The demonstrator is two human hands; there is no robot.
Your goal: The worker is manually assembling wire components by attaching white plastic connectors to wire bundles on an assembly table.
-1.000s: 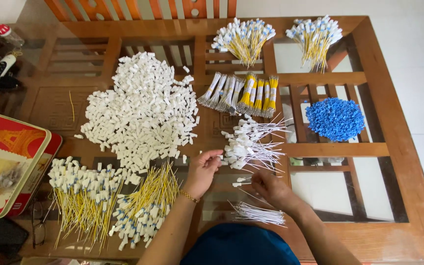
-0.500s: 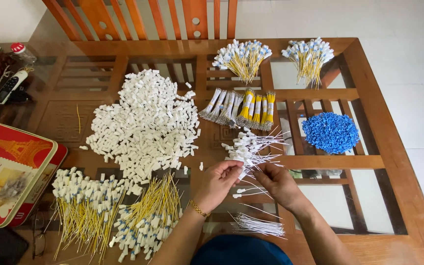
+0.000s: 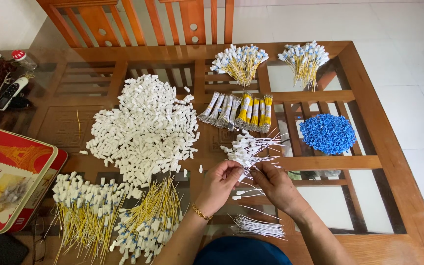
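My left hand (image 3: 222, 182) and right hand (image 3: 272, 184) meet fingertip to fingertip, both pinched on a thin white wire (image 3: 247, 175) with a small white connector at its end, held just above the glass table (image 3: 393, 162). Right behind my fingers lies the loose cluster of white-tipped wires (image 3: 249, 147); bare white wires (image 3: 258, 227) sit by my right wrist. Farther left spreads the big heap of white connectors (image 3: 143, 130), with yellow wire bundles (image 3: 155, 216) nearer me. Blue connectors (image 3: 327, 133) lie off right.
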